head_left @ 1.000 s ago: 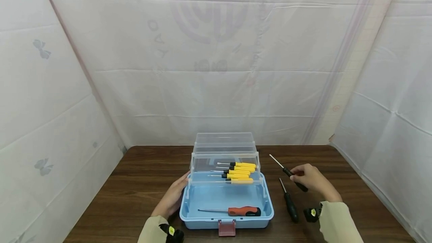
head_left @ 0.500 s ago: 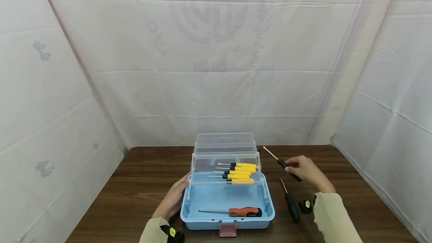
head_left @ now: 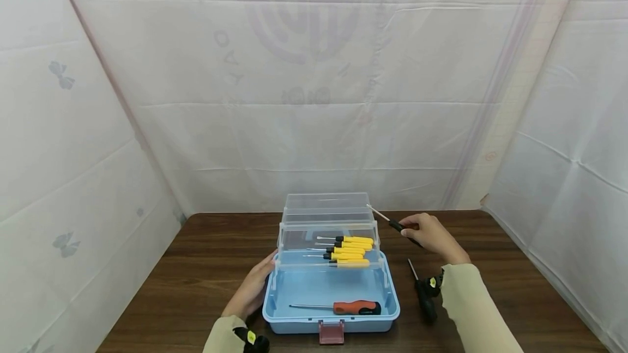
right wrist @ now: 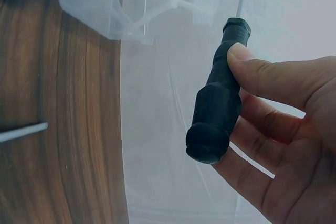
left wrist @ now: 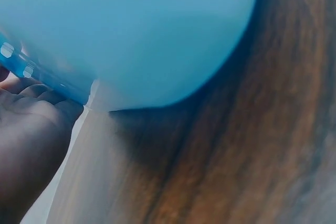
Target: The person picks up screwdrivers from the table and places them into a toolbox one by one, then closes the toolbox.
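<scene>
In the head view my right hand [head_left: 434, 236] pinches a black-handled screwdriver [head_left: 403, 231] by its handle, above the table right of the box. Its shaft points up and left towards the clear lid [head_left: 326, 201]. The right wrist view shows the thumb on the dark handle [right wrist: 218, 103] with fingers curled behind it. My left hand [head_left: 252, 289] lies along the left side of a light blue toolbox [head_left: 294, 320], fingers touching its wall. An orange-and-black screwdriver [head_left: 357, 308] lies at the box's front. Several yellow-handled screwdrivers [head_left: 354, 251] rest in the raised clear tray [head_left: 294, 259].
Another black-handled screwdriver [head_left: 426, 305] lies on the brown wooden table [head_left: 196, 266], right of the box and partly under my right wrist. The box's reddish latch [head_left: 331, 333] hangs at the front. White sheets [head_left: 314, 135] close off the back and both sides.
My right hand has carried the black-handled screwdriver up and left, bringing its tip to the lid's right edge in the head view. My left hand and the box have stayed in place.
</scene>
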The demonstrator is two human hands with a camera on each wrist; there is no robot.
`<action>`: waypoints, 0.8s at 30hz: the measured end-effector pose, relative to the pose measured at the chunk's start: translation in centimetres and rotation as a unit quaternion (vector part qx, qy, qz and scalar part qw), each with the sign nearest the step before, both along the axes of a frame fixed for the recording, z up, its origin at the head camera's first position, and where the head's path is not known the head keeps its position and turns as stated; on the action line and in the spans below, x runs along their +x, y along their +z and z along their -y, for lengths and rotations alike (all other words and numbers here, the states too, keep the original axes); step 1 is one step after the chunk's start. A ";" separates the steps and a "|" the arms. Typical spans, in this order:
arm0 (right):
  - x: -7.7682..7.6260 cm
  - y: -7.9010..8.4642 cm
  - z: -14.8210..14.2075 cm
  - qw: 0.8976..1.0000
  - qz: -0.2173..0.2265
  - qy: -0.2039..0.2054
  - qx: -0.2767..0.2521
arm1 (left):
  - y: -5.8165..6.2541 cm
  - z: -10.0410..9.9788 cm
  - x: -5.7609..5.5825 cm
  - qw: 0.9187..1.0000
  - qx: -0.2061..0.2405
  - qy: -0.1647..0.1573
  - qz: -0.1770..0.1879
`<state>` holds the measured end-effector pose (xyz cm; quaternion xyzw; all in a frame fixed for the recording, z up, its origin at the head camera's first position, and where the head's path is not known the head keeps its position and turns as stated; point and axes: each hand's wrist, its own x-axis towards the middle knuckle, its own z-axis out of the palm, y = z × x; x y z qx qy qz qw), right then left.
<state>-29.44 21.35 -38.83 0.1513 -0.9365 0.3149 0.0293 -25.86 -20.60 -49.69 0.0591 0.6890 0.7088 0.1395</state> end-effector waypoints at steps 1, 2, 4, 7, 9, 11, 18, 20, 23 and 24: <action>-0.1 0.1 0.2 1.000 -0.003 -0.001 0.001 | 0.0 0.0 0.0 1.000 0.001 0.000 0.001; -0.3 0.1 0.4 1.000 -0.006 -0.002 0.002 | 0.0 0.0 0.0 1.000 0.002 0.000 0.002; -0.5 0.2 0.8 1.000 -0.011 0.001 0.004 | 0.1 0.0 0.1 1.000 0.003 0.004 0.004; -0.9 0.5 1.5 1.000 -0.017 0.007 0.007 | 0.1 0.0 0.1 1.000 0.003 0.010 0.004; -1.1 0.7 1.9 1.000 -0.018 0.013 0.009 | 0.1 0.0 0.2 1.000 0.003 0.013 0.005; -1.3 1.0 2.3 1.000 -0.016 0.016 0.005 | 0.0 0.0 0.2 1.000 0.002 0.012 0.004; -2.1 1.9 3.4 0.999 0.001 0.034 0.003 | 0.0 0.1 0.2 1.000 0.002 -0.002 0.000; -2.4 2.1 3.7 0.999 0.004 0.037 0.006 | 0.0 0.1 0.2 1.000 0.005 -0.003 0.003; -2.7 2.3 4.3 0.999 0.003 0.043 0.010 | -0.1 0.2 0.3 1.000 0.007 0.000 0.008; -2.8 2.4 4.6 0.999 0.003 0.044 0.009 | -0.1 0.2 0.3 1.000 0.007 0.003 0.011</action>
